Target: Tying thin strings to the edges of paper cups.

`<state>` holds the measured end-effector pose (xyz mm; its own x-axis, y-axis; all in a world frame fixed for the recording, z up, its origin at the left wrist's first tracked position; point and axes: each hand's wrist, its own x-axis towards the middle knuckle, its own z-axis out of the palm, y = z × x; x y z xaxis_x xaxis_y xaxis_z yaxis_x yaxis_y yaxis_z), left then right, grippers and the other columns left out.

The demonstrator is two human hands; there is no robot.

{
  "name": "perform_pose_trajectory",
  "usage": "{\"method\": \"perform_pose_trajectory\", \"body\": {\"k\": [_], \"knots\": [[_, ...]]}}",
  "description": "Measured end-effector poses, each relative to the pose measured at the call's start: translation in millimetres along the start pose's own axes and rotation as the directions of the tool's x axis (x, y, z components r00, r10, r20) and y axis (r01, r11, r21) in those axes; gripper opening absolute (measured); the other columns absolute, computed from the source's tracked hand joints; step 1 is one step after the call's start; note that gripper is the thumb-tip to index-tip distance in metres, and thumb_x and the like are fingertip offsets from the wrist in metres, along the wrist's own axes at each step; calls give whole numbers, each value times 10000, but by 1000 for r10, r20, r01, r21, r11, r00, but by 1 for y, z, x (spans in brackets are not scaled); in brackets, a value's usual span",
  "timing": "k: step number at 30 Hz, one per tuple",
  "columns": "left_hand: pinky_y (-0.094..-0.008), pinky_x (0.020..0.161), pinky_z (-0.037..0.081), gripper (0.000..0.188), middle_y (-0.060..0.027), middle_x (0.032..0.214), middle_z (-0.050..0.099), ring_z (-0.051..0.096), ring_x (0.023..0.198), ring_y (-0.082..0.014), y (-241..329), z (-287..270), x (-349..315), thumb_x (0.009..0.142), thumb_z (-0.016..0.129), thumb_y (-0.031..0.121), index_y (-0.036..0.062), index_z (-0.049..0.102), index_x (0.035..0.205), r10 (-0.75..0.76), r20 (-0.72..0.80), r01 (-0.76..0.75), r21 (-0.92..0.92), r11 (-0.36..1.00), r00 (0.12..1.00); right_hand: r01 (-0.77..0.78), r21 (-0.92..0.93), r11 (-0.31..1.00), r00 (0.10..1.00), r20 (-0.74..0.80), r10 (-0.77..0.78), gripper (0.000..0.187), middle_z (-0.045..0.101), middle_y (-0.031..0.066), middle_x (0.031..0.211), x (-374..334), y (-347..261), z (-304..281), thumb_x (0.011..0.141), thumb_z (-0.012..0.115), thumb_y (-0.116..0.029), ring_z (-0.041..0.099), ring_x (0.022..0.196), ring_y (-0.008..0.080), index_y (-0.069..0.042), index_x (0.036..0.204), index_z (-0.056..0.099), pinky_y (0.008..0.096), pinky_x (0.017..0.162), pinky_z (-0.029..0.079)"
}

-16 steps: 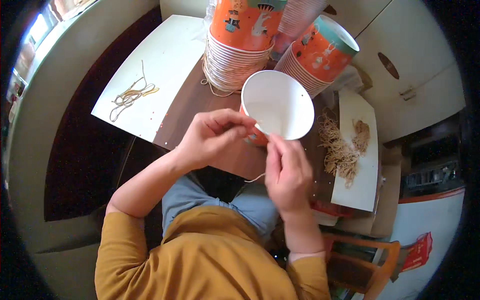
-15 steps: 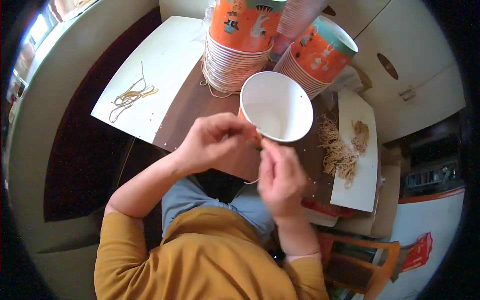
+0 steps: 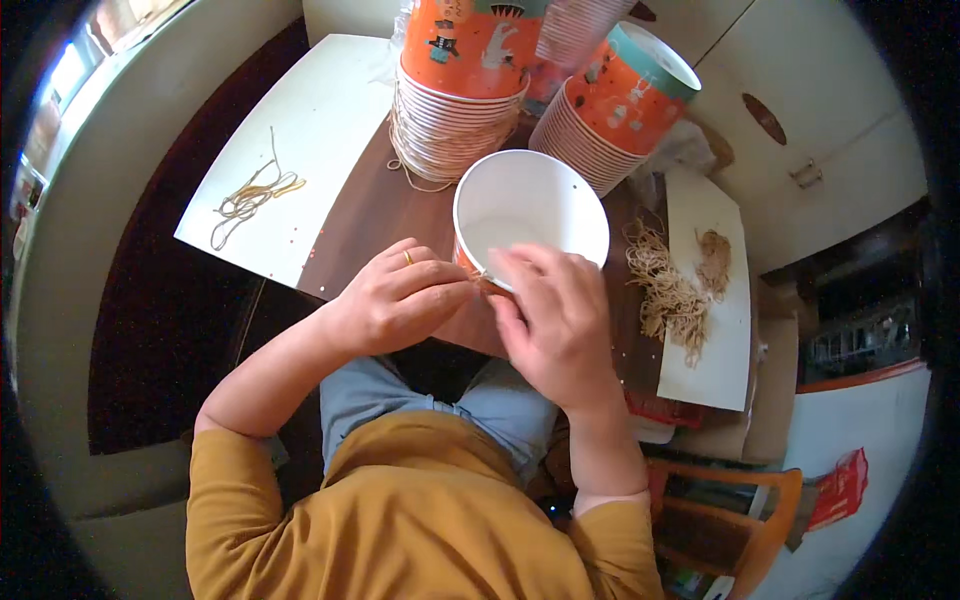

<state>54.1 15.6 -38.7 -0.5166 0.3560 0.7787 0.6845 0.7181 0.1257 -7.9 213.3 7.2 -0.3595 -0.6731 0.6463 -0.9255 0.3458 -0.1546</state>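
Note:
A large paper bucket (image 3: 532,195), white inside and orange outside, stands on the table just beyond my hands. My left hand (image 3: 410,300) is at its near left rim, thumb and fingers pinched on a thin beige cord (image 3: 481,277). My right hand (image 3: 558,320) is at the near rim, with its fingers over the edge and the thumb apart below them. Motion smears its fingertips, and I make out nothing held between them. The near side of the bucket is mostly hidden behind both hands.
A tall stack of orange buckets (image 3: 462,55) wound with cord stands behind, beside another stack (image 3: 625,105). Tangled cords (image 3: 668,290) lie at the right, and a loose cord bundle (image 3: 245,205) on the left white board (image 3: 310,130). A wooden chair (image 3: 785,515) stands lower right.
Both hands were together at the near rim with fingers pinched. Now the right hand has turned and lifted over the rim, its thumb apart, while the left has flattened, knuckles up.

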Motion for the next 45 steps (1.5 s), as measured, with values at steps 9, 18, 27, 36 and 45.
{"method": "perform_pose_trajectory", "body": {"k": [9, 18, 27, 36, 45], "knots": [[-326, 642, 465, 224, -64, 843, 640, 581, 673, -204, 7, 0, -6, 681, 681, -2, 52, 633, 893, -119, -36, 111, -170, 979, 992, 172, -19, 985, 984, -50, -173, 191, 584, 54, 891, -20, -7, 19, 783, 626, -68, 548, 716, 216, -12, 965, 622, 347, 648, 424], [-320, 662, 485, 208, -56, 832, 684, 642, 723, -226, 32, 15, -8, 687, 708, -18, 78, 635, 857, -411, -120, 406, -59, 912, 904, -315, 197, 928, 916, -194, 352, 147, 614, 108, 858, -48, -27, 64, 784, 689, -65, 637, 734, 274, -24, 913, 631, 343, 639, 528], [-253, 637, 514, 87, -84, 837, 646, 612, 709, -139, 43, 27, -19, 860, 633, 49, 11, 569, 906, -957, 246, 393, -904, -171, 151, -332, 612, 718, 911, 9, 413, 175, 667, 142, 906, -23, -15, 91, 814, 577, 27, 665, 788, 278, 0, 962, 666, 348, 704, 531], [-210, 553, 464, 55, -60, 777, 645, 587, 623, -97, 37, 9, -31, 855, 629, 37, 35, 577, 873, -907, 385, 199, -915, -351, 170, -485, 801, -349, 696, 596, 400, 170, 682, 45, 872, -14, -30, 84, 901, 576, -98, 638, 732, 122, 11, 980, 679, 264, 725, 536], [-189, 642, 471, 69, -51, 869, 653, 587, 725, -63, 52, 15, -25, 838, 640, -24, -18, 609, 899, -923, -204, 643, -668, 375, 326, -364, 728, -581, 531, 674, 513, 137, 665, 0, 818, -14, -41, 97, 871, 632, -169, 552, 682, 67, -71, 948, 688, 224, 628, 446]]}}
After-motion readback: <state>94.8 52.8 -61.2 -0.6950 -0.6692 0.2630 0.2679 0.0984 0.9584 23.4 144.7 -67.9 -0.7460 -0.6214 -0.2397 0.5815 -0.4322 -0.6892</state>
